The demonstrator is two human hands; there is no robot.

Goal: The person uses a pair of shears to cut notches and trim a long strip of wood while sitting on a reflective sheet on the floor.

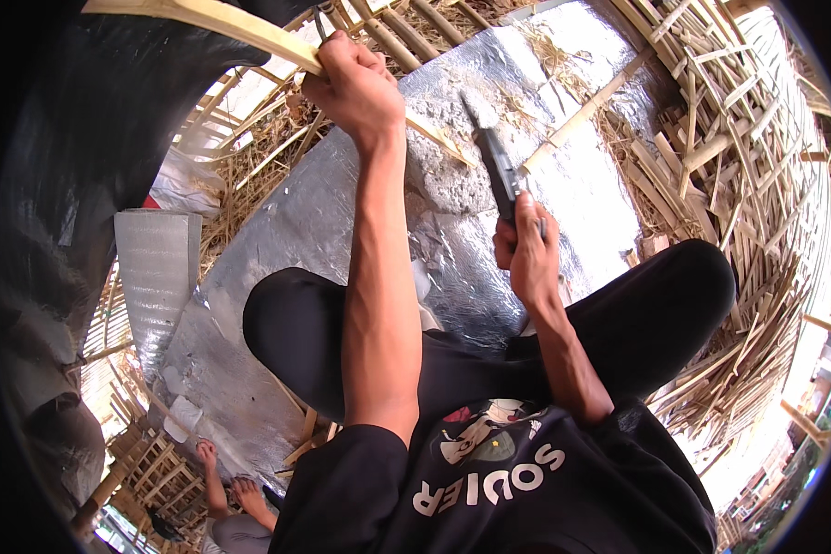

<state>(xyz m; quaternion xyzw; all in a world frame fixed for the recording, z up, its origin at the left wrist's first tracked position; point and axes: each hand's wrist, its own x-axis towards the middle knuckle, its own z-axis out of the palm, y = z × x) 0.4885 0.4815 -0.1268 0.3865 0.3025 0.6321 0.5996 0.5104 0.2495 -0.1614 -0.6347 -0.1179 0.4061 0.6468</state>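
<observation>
Pale yellow bamboo strip (249, 30), long, narrow, smooth-looking, clenched in curled left fingers (340, 57), dark knife (496, 159) gripped in wrapped right fingers (505, 240), crinkled silver sheet (291, 217) beneath

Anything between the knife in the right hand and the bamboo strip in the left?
Nothing visible. The strip runs out of the left hand with its near end right beside the knife in the right hand; the rough grey lump shows behind, not between.
</observation>
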